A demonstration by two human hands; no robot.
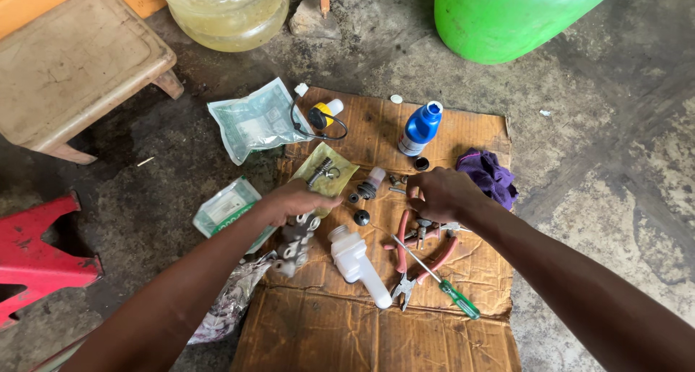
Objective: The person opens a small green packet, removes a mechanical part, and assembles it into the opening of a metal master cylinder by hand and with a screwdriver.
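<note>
Metal casting (293, 243), grey and lumpy with round bores, lies on the left edge of the cardboard (434, 328), and I see my left hand (297, 200) spread flat just above its upper end, fingers together and stretched toward a yellowish bag (329, 171); I cannot tell whether the palm touches the casting or grips anything. My right hand (441, 192) hovers curled over small dark parts (394, 180) near the cardboard's middle, fingertips pinched close, though what sits between them is hidden from me. Just below that hand lie red-handled pliers (427, 252) and a green-handled screwdriver (441, 285), crossing each other. A white plastic fitting (355, 263) rests between casting and pliers. A blue bottle (420, 128) stands beyond the right hand, with a purple rag (489, 173) beside it.
</note>
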